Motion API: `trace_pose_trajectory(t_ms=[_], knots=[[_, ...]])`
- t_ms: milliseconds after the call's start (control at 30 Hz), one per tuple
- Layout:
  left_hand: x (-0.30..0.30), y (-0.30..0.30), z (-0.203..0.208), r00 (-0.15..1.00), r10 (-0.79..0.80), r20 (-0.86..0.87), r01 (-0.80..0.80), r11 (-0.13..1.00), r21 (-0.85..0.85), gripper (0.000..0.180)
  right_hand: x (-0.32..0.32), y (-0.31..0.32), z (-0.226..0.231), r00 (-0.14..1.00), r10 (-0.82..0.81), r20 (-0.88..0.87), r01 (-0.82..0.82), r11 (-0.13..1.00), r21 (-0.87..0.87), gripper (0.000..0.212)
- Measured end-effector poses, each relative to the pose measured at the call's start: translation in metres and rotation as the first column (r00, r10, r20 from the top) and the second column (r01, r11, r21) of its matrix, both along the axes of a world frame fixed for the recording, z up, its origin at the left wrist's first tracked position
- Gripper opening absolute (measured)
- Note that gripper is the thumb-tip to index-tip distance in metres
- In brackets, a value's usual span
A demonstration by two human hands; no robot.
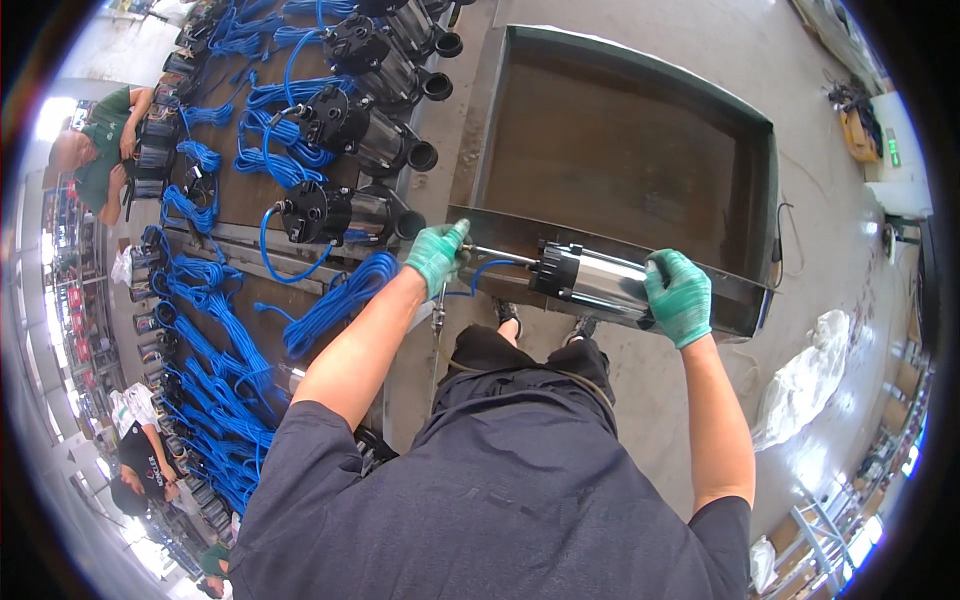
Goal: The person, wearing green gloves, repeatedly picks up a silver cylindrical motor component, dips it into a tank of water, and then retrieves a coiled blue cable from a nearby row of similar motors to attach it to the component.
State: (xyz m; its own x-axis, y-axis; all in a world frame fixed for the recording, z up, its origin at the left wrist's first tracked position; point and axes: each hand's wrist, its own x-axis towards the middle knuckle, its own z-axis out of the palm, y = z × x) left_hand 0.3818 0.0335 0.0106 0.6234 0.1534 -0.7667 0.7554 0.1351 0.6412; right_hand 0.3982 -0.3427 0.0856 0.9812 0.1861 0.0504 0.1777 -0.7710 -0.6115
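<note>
A submersible pump point(605, 284) with a shiny steel body and black end cap lies on its side at the near edge of a metal tank point(497, 130). My right hand point(682, 298), in a green glove, is wrapped round the pump's right end. In my green-gloved left hand point(436, 256) is the left end of a thin metal rod point(502, 255), whose other end meets the pump's black cap. A short blue cable point(480, 272) curves beside the rod. Below my left hand hangs a metal hose fitting point(438, 317); its link to the rod is hidden.
Brownish water seems to fill the tank. Several similar pumps point(345, 215) with coiled blue cables point(340, 300) crowd the bench at left. Two co-workers point(105, 150) point(145, 450) are beyond it. Crumpled clear plastic point(808, 380) lies on the floor at right.
</note>
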Motion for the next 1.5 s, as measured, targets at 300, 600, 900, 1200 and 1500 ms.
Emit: trace_pose_trajectory(t_ms=[300,600,900,1200,1500], knots=[[0.001,-0.004,-0.004,0.996,-0.087,0.002,0.086,0.992,0.097,0.035,-0.001,0.004,0.002,0.999,-0.018,0.031,0.019,1.0,-0.013,0.007],[0.003,-0.007,-0.006,0.999,-0.041,-0.026,0.044,0.992,0.115,0.039,0.0,0.006,0.0,0.997,-0.046,0.057,0.046,0.999,-0.003,0.007],[-0.004,0.004,0.008,0.973,0.232,-0.003,-0.231,0.966,-0.114,0.028,-0.004,-0.003,0.0,0.999,-0.021,0.034,0.02,0.998,0.052,0.011],[0.012,-0.158,0.133,0.916,0.316,0.247,-0.063,0.721,-0.69,0.019,-0.062,0.017,0.045,0.964,0.264,0.029,-0.253,0.879,0.405,0.05],[-0.007,-0.306,0.147,0.836,-0.225,0.5,0.372,0.903,-0.216,0.059,-0.105,-0.114,0.068,0.706,0.385,-0.594,0.358,0.529,0.77,0.029]])
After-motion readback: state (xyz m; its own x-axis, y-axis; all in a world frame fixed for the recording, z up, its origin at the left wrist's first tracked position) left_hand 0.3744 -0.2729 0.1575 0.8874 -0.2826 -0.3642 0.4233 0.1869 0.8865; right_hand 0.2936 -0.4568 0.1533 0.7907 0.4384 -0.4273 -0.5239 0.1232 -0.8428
